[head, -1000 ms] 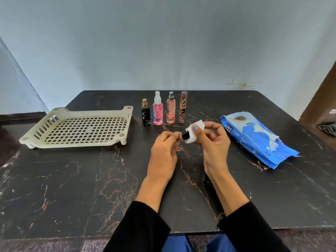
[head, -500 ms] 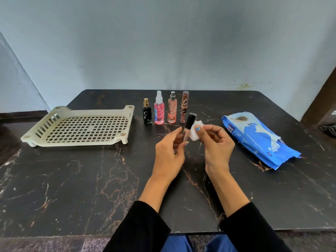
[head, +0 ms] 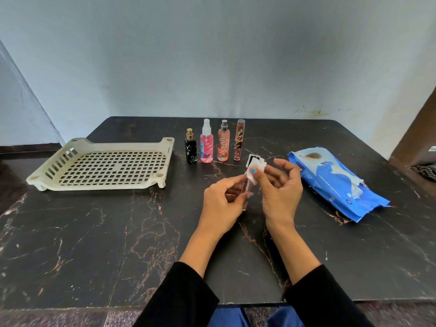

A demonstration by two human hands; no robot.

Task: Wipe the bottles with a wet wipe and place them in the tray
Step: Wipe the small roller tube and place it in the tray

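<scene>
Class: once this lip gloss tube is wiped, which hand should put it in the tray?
Probably left: the left hand already grips the tube and is nearer the tray; the right hand holds the wipe.

A home room: marble-patterned table (head: 94,232), plain painted wall (head: 212,55).

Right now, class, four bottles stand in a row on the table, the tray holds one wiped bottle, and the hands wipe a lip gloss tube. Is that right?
Not quite. The head view shows the tray holding no bottle. The rest stands: four bottles in a row on the table, and the left hand and right hand wiping the lip gloss tube.
</scene>
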